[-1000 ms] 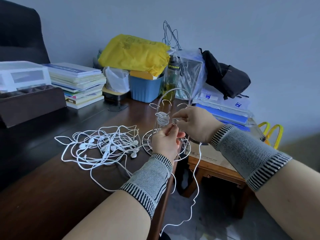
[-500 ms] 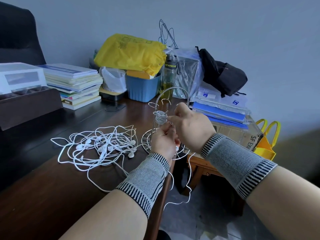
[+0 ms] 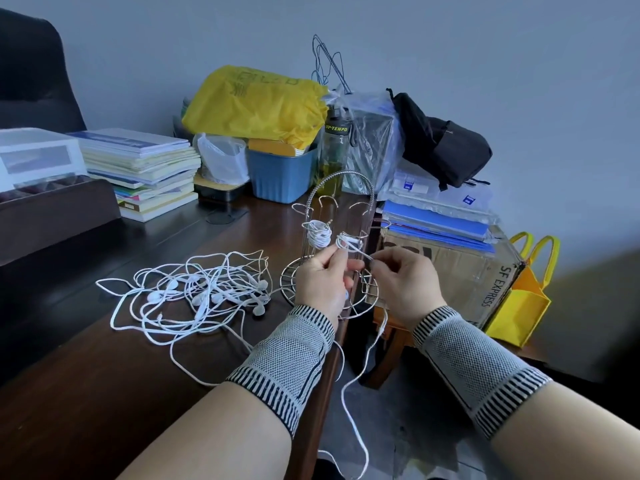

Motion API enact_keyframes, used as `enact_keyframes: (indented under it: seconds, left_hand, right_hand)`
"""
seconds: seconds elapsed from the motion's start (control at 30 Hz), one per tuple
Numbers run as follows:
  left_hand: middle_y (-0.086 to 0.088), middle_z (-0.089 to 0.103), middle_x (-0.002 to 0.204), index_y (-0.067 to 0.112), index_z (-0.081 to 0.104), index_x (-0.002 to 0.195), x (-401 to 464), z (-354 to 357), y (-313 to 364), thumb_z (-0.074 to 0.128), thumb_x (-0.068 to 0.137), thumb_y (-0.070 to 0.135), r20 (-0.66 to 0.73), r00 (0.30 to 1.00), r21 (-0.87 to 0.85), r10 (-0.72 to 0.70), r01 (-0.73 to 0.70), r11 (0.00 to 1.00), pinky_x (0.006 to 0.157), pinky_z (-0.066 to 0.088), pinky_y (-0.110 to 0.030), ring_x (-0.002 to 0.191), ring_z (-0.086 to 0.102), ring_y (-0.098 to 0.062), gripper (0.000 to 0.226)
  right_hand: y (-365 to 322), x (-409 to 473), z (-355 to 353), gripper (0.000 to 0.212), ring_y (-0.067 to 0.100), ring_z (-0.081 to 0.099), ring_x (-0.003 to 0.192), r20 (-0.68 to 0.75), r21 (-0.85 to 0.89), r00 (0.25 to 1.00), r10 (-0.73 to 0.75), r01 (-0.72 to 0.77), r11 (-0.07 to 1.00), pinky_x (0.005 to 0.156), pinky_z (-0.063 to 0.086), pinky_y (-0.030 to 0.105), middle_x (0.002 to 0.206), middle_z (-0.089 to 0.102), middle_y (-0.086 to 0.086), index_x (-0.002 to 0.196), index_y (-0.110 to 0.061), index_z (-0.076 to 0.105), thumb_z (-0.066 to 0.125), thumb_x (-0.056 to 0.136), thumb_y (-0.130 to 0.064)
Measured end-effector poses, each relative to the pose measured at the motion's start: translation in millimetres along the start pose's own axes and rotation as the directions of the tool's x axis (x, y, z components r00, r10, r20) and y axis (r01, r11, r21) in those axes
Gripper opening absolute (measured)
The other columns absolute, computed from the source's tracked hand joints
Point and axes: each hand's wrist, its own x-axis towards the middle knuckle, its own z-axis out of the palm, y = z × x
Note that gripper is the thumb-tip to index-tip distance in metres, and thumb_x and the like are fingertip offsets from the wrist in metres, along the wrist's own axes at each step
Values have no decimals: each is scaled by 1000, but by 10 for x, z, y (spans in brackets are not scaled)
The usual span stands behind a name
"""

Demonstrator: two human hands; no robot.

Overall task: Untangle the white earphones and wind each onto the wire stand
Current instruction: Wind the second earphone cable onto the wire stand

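Note:
A chrome wire stand with hooked arms stands at the table's right edge. One white earphone coil is wound on a left arm. A second white earphone is partly looped on the arm beside it. My left hand pinches that cable just below the loops. My right hand pinches the same cable to the right, and its tail hangs off the table edge toward the floor. A tangle of several white earphones lies on the table left of the stand.
The dark wooden table carries stacked books, a dark tray, a blue bin under a yellow bag, and a bottle. Right of the table stand a cardboard box, blue folders and a yellow tote.
My right hand has drawn back to the right from in front of the stand, uncovering cable loops on the second arm. The hanging tail has swung.

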Motion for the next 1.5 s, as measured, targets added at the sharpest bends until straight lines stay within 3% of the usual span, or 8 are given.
enact_keyframes:
  seconds: [0.17,0.23,0.43,0.6,0.93,1.1,1.33,1.5]
  left_hand:
    - [7,70,62,9,61,128,-8,10,-12,56,98,15,-10,1000,42,14,-13,999,36,31,-15,40,41,-2,31]
    - [4,69,64,12,62,127,-10,8,-16,56,98,16,-13,1000,50,12,-11,999,37,32,-16,40,40,-2,29]
    - [-7,66,72,15,68,121,1,3,-29,58,97,19,-28,999,68,24,-22,997,37,34,-18,40,40,-4,25]
    - [-7,73,79,12,65,124,-21,7,-14,53,100,19,19,999,106,26,-27,994,36,33,-17,40,41,-2,28]
    - [8,64,53,15,66,115,-67,53,69,57,98,18,-15,999,26,-40,40,999,37,32,-16,38,40,-1,19]
    - [8,66,56,11,69,111,-48,62,84,59,97,17,-50,996,-25,-76,75,997,40,33,-16,38,40,-1,19]
    - [5,68,59,13,61,123,-26,26,94,52,101,16,55,995,9,-87,86,996,42,33,-18,40,39,-3,24]
    - [5,66,56,16,62,124,-20,18,107,54,99,16,42,997,59,-70,68,996,36,32,-17,39,41,-3,26]
  right_hand:
    - [-2,33,49,19,12,59,56,3,208,992,124,-122,971,58,54,35,69,64,-2,90,-16,69,55,87,-4]
    - [-13,47,73,22,10,56,56,5,186,997,81,-81,979,57,47,30,72,61,-4,97,-20,68,55,87,-5]
    - [-55,90,151,15,9,64,63,-2,192,997,73,-71,979,62,54,25,76,70,-3,99,-17,73,62,89,-16]
    - [-18,105,161,15,24,73,76,15,311,993,119,-118,943,73,59,47,76,74,3,81,-21,73,63,88,-12]
    - [-34,59,135,24,15,69,79,57,396,980,188,-195,897,80,57,32,76,72,-3,70,-27,69,67,88,-10]
    - [-68,50,147,26,17,62,71,62,383,981,185,-195,903,73,55,36,70,69,-5,69,-29,68,67,88,-11]
    - [-17,64,124,23,17,68,77,83,389,980,180,-199,899,81,58,37,74,72,-3,70,-27,70,68,87,-12]
    - [-3,58,127,21,1,61,58,120,410,978,173,-207,888,61,50,23,69,71,-6,74,-25,72,66,88,-11]
